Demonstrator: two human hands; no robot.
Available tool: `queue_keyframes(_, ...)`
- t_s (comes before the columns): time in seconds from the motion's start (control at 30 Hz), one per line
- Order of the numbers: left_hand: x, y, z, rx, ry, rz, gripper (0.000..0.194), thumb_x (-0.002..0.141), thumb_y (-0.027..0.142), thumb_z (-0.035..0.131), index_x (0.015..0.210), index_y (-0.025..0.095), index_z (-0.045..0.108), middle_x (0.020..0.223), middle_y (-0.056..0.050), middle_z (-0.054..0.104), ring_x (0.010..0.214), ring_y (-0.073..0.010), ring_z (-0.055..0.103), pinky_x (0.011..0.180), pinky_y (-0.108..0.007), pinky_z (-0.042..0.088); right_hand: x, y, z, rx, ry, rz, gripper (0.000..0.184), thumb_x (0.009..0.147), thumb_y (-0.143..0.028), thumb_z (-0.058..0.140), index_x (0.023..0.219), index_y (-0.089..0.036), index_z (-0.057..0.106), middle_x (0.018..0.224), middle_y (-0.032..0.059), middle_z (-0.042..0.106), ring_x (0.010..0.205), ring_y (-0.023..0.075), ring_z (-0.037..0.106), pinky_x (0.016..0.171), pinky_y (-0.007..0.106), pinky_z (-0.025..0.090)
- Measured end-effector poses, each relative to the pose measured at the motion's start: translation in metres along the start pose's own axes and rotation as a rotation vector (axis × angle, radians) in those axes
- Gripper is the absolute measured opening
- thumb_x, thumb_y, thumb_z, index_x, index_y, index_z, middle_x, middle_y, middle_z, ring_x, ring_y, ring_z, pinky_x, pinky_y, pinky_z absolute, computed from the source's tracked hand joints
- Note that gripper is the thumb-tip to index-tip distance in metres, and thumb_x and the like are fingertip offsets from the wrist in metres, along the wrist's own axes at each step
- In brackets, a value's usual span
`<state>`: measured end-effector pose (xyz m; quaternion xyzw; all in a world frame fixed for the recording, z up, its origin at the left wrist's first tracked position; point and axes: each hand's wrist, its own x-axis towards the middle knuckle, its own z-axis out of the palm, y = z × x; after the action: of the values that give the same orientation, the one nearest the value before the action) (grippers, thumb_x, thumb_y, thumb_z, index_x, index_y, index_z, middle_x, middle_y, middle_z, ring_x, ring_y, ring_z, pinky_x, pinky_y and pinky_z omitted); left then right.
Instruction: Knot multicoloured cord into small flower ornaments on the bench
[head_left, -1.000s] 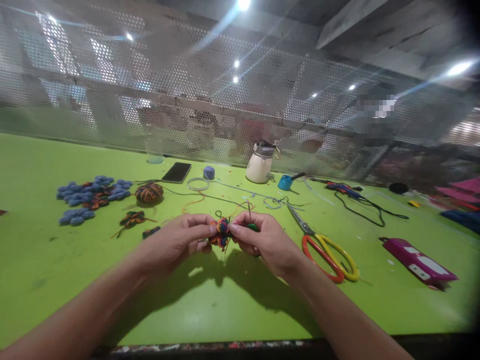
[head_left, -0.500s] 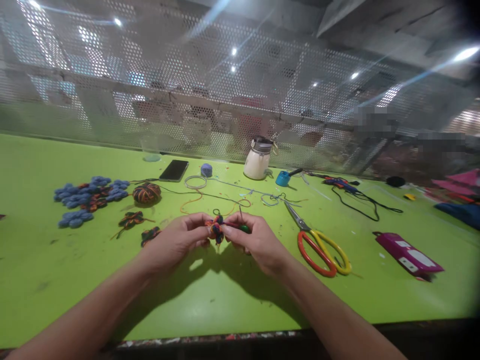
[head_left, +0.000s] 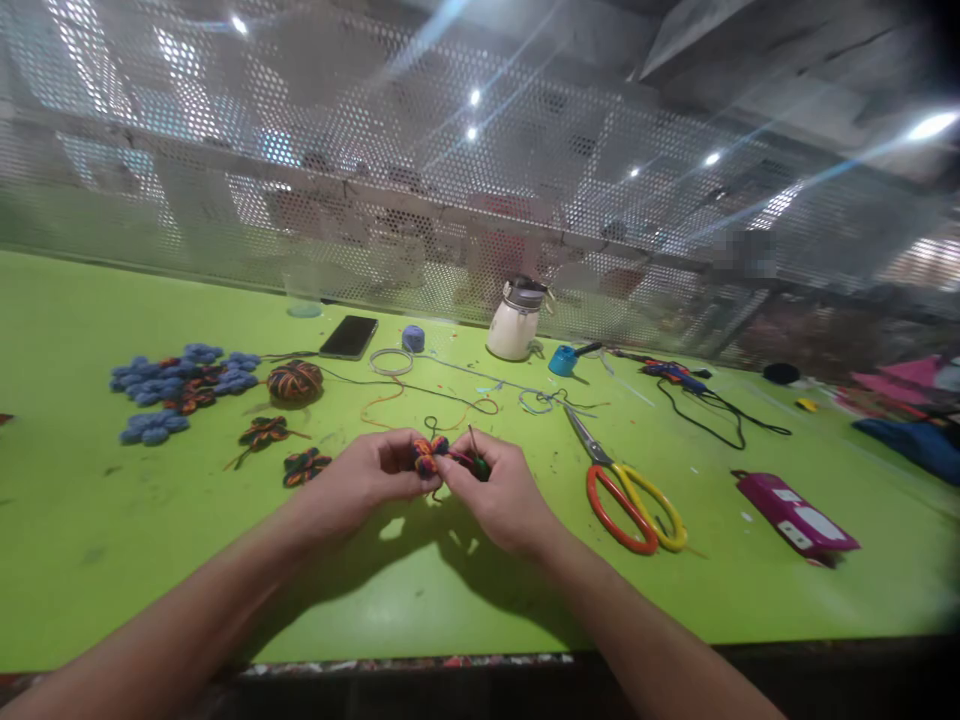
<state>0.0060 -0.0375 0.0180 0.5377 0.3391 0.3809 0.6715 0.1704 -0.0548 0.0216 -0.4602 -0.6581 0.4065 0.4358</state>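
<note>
Between my hands is a small crocheted flower (head_left: 428, 457) in orange, red and dark multicoloured yarn. My left hand (head_left: 377, 468) pinches its left side between thumb and fingers. My right hand (head_left: 496, 486) is closed around a crochet hook (head_left: 481, 467) with a green part showing, and its thumb tip presses against the flower's right edge. The hook's tip is hidden at the flower. A strand of yarn runs from the flower towards the multicoloured yarn ball (head_left: 295, 382). Two dark multicoloured flowers (head_left: 306, 466) lie left of my left hand.
Blue crocheted flowers (head_left: 154, 428) lie in a cluster at left. Behind my hands are a phone (head_left: 349, 337), a blue yarn ball (head_left: 412, 338), a white jug (head_left: 513, 328) and a blue pot (head_left: 562, 360). Scissors (head_left: 620, 500), a magenta case (head_left: 796, 515) and a glue gun (head_left: 675, 374) lie at right.
The flower has turned in my fingers, and my right thumb now presses onto its edge. The whole view has shifted slightly, so things at right sit further left.
</note>
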Motion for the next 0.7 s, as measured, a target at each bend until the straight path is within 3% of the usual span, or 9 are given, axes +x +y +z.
queue_keyframes(0.2, 0.002, -0.004, -0.003, -0.059, 0.05, -0.014, 0.017, 0.058, 0.012, 0.078, 0.071, 0.016, 0.067, 0.072, 0.0, 0.065, 0.075, -0.0144, 0.056, 0.077, -0.026, 0.041, -0.001, -0.001, 0.001, -0.028, -0.011, -0.036, 0.025, 0.078, -0.029, 0.058, 0.062, -0.018, 0.043, 0.056, -0.0055, 0.037, 0.052, 0.0079, 0.032, 0.049, 0.023, 0.028)
queue_keyframes(0.33, 0.001, -0.002, -0.004, -0.143, 0.062, -0.044, 0.015, 0.061, 0.015, 0.075, 0.075, 0.015, 0.07, 0.073, -0.002, 0.065, 0.071, -0.0133, 0.055, 0.068, -0.024, 0.041, -0.003, -0.005, -0.002, -0.001, -0.026, -0.039, 0.021, 0.08, -0.032, 0.059, 0.068, -0.016, 0.052, 0.058, -0.0043, 0.041, 0.053, 0.0086, 0.035, 0.05, 0.023, 0.03)
queue_keyframes(0.47, 0.0, 0.001, -0.003, -0.182, 0.047, -0.114, 0.013, 0.062, 0.013, 0.073, 0.075, 0.013, 0.071, 0.073, -0.004, 0.064, 0.064, -0.0112, 0.051, 0.06, -0.023, 0.037, -0.005, -0.008, -0.009, -0.008, 0.077, -0.074, 0.017, 0.08, -0.031, 0.06, 0.081, -0.014, 0.059, 0.064, -0.0013, 0.05, 0.056, 0.0098, 0.042, 0.052, 0.024, 0.035)
queue_keyframes(0.57, 0.0, 0.003, 0.0, -0.155, 0.049, -0.158, 0.01, 0.06, 0.012, 0.072, 0.07, 0.012, 0.071, 0.07, -0.004, 0.064, 0.059, -0.0097, 0.046, 0.056, -0.023, 0.034, -0.005, -0.008, -0.014, -0.098, 0.117, -0.197, 0.013, 0.081, -0.025, 0.059, 0.088, -0.015, 0.062, 0.068, -0.0001, 0.052, 0.059, 0.0105, 0.045, 0.054, 0.025, 0.038)
queue_keyframes(0.7, 0.0, 0.004, 0.002, -0.111, 0.04, -0.173, 0.011, 0.059, 0.012, 0.071, 0.069, 0.012, 0.072, 0.066, -0.003, 0.062, 0.058, -0.01, 0.043, 0.054, -0.024, 0.029, -0.005, -0.007, -0.016, -0.204, -0.007, -0.378, 0.019, 0.083, -0.017, 0.057, 0.099, -0.019, 0.065, 0.078, 0.003, 0.057, 0.07, 0.0135, 0.051, 0.063, 0.027, 0.042)
